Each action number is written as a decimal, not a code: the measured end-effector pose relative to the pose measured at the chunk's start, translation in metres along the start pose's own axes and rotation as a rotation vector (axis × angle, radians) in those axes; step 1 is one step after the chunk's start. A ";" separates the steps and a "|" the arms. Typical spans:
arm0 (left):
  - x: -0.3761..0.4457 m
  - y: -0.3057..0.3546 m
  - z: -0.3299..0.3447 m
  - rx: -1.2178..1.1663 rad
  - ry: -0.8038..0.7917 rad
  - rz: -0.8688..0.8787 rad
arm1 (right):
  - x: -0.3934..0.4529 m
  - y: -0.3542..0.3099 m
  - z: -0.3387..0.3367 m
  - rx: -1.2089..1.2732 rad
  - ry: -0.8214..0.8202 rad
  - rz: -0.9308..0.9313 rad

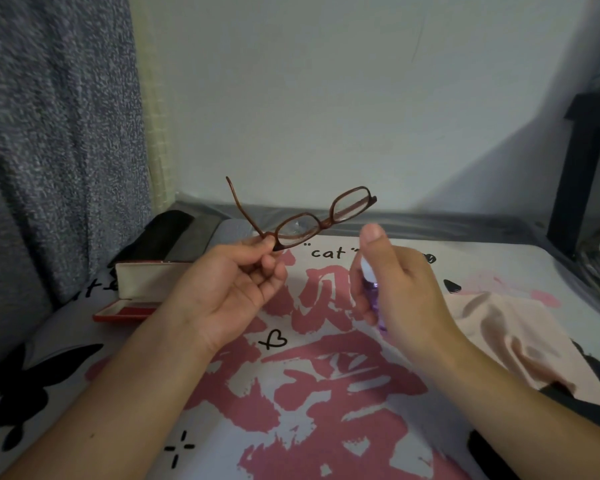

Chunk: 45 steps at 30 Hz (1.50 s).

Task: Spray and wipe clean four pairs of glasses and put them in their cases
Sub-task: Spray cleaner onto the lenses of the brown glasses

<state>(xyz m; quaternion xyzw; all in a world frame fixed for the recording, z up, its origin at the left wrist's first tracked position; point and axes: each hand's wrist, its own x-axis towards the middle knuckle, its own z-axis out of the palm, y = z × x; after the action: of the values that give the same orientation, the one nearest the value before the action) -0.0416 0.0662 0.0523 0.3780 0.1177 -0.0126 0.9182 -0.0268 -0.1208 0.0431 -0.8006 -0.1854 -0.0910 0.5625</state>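
My left hand (pixel 238 287) pinches a pair of brown-framed glasses (pixel 321 216) by the hinge corner and holds them up above the table, one temple arm sticking upward. Just to the right, my right hand (pixel 400 284) grips a small purple spray bottle (pixel 373 292) with a white top, my thumb raised over the nozzle. The nozzle sits just below and right of the lenses. An open red glasses case (pixel 142 282) with a cream lining lies at the left, behind my left wrist. A pale pink cloth (pixel 510 334) lies crumpled at the right.
A black glasses case (pixel 160 237) lies behind the red one at the far left. The table carries a white mat (pixel 312 393) with pink and black print. A grey curtain (pixel 49 150) hangs on the left; a black frame (pixel 575 174) stands at the right.
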 end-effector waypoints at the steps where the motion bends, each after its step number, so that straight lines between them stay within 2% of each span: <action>1: 0.000 0.000 -0.001 -0.004 0.000 -0.001 | 0.002 0.001 -0.003 0.029 0.022 0.022; 4: 0.000 0.000 -0.001 0.007 0.000 0.000 | 0.005 0.000 -0.010 0.090 0.066 0.072; 13: 0.002 -0.002 -0.004 0.059 -0.004 0.024 | 0.008 0.000 -0.015 0.073 0.143 0.095; 15: 0.002 -0.004 -0.005 0.200 -0.025 0.077 | 0.020 -0.003 -0.032 0.060 0.257 0.100; 18: 0.002 -0.011 -0.007 0.574 0.005 0.224 | 0.052 0.013 -0.093 0.187 0.516 0.129; 20: 0.000 -0.017 -0.005 0.764 0.007 0.315 | 0.065 0.044 -0.139 0.078 0.616 0.178; 22: -0.002 -0.022 -0.002 0.867 -0.037 0.402 | 0.067 0.078 -0.167 -0.046 0.598 0.277; 26: -0.007 -0.030 0.002 0.973 -0.143 0.529 | 0.060 0.109 -0.170 -0.090 0.524 0.381; 29: -0.009 -0.034 0.002 0.961 -0.182 0.584 | 0.057 0.109 -0.165 -0.049 0.546 0.349; 33: -0.011 -0.035 0.000 0.949 -0.224 0.665 | 0.053 0.071 -0.167 -0.182 0.772 0.094; 34: -0.011 -0.035 0.000 0.958 -0.227 0.694 | 0.050 0.053 -0.161 -0.205 0.750 -0.004; 35: -0.010 -0.034 -0.001 0.966 -0.227 0.716 | 0.045 0.035 -0.151 -0.230 0.648 -0.078; 39: -0.010 -0.032 -0.002 0.979 -0.241 0.735 | -0.001 -0.003 -0.100 -0.611 0.131 -0.382; 41: -0.008 -0.033 -0.003 0.989 -0.262 0.753 | -0.020 -0.005 -0.082 -0.676 -0.108 -0.365; 42: -0.007 -0.033 -0.004 0.990 -0.262 0.754 | -0.024 -0.001 -0.075 -0.714 -0.169 -0.349; 45: -0.004 -0.034 -0.008 1.000 -0.255 0.748 | -0.027 0.008 -0.065 -0.795 -0.187 -0.377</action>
<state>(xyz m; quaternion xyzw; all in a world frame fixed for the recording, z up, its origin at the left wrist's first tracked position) -0.0508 0.0472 0.0246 0.7722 -0.1527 0.2105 0.5798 -0.0442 -0.1890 0.0496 -0.9116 -0.3285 -0.1834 0.1656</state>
